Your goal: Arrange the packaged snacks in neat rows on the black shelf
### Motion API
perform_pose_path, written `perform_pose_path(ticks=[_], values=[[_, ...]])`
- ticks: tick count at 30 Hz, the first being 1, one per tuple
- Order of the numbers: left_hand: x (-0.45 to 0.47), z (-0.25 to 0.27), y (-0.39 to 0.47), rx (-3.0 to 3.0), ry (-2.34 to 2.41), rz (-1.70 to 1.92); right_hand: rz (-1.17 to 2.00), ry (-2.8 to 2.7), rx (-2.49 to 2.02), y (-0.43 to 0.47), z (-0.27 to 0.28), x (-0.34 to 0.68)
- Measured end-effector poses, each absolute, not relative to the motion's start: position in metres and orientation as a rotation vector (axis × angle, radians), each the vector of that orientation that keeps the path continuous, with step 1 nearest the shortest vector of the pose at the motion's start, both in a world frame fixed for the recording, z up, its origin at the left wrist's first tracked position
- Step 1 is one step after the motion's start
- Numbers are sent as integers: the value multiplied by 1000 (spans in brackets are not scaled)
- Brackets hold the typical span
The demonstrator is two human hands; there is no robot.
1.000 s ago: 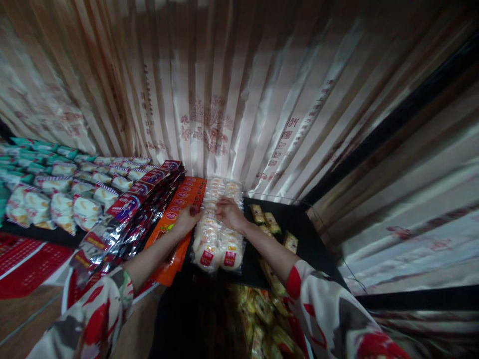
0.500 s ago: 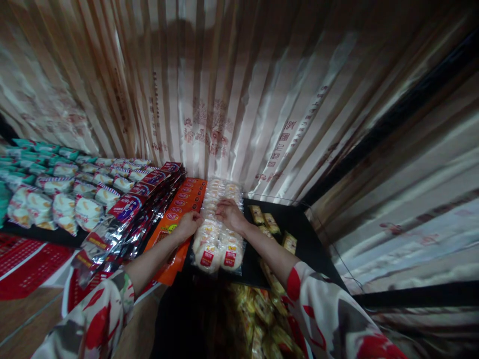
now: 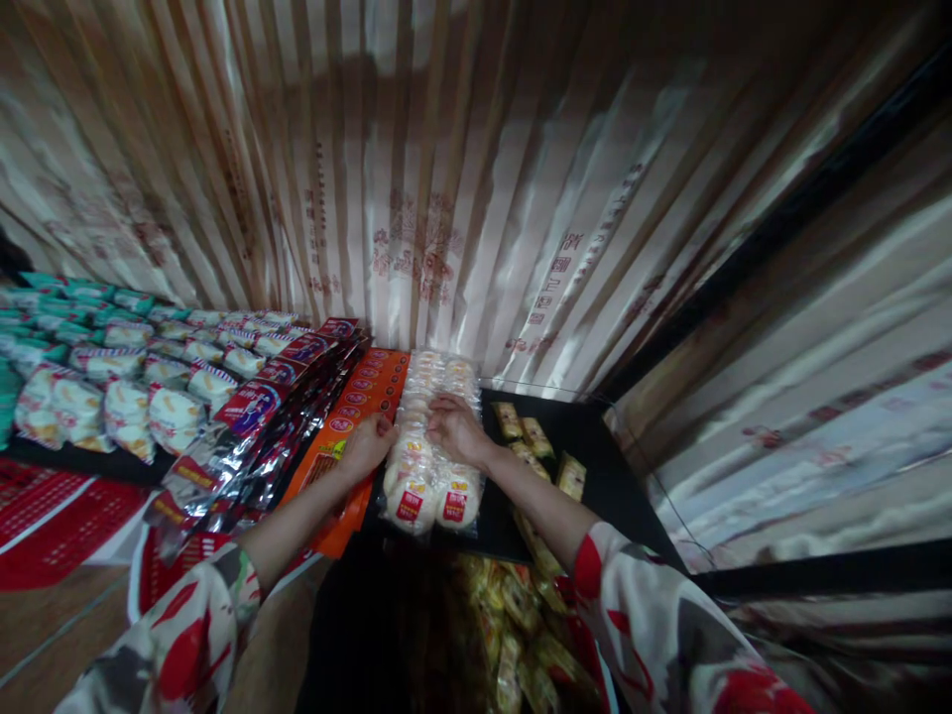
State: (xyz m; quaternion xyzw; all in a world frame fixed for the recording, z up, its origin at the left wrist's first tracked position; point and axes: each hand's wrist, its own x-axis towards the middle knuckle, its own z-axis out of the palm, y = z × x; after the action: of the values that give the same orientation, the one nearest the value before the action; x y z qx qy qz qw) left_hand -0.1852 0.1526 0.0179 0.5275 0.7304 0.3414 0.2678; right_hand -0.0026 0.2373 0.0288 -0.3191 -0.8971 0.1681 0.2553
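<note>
Two rows of clear packets of round white rice crackers [image 3: 457, 504], with red and yellow labels, lie overlapping on a black tabletop [image 3: 617, 486]. My left hand [image 3: 370, 443] is closed at the left edge of these rows, its fingers curled together. Whatever is between those fingertips is too small to make out. Over the middle of the rows, my right hand [image 3: 457, 433] bends its fingers in a pinch on a rice cracker packet, and its palm covers part of the right row. Beside the left row lies a flat orange package [image 3: 370, 382].
Silver and purple bags [image 3: 272, 397] are stacked on the left, beyond them several white snack packs [image 3: 175, 416] and green packs [image 3: 81, 302]. Small gold packets [image 3: 571, 478] lie on the right, with more gold packets [image 3: 513, 605] below the table edge. A pleated curtain [image 3: 416, 149] hangs behind.
The view has shifted slightly. My left hand has moved a little left, away from the rows. My right hand stays on the rice cracker packets, almost unmoved.
</note>
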Motion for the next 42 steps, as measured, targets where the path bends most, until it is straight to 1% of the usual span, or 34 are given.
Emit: perform_pose_path(ticks=[3,7,16,21,26,31,37,42], values=[[-189,15,142,1479,1852,810,461,-2417,-857,237,29,-4],[-187,11,135,1413,1702,895,464,-2425,-855,235,32,-4],[-177,14,136,1388,1898,937,415,-2427,-887,226,37,1],[-174,16,131,1434,1948,924,394,-2426,-827,206,48,5],[-173,19,129,1478,1945,954,266,-2549,-789,171,58,14],[-172,19,128,1483,1950,975,160,-2665,-856,144,54,20],[-171,19,128,1462,1976,975,252,-2594,-1084,142,47,16],[-171,19,127,1476,1977,968,314,-2603,-1096,141,48,13]])
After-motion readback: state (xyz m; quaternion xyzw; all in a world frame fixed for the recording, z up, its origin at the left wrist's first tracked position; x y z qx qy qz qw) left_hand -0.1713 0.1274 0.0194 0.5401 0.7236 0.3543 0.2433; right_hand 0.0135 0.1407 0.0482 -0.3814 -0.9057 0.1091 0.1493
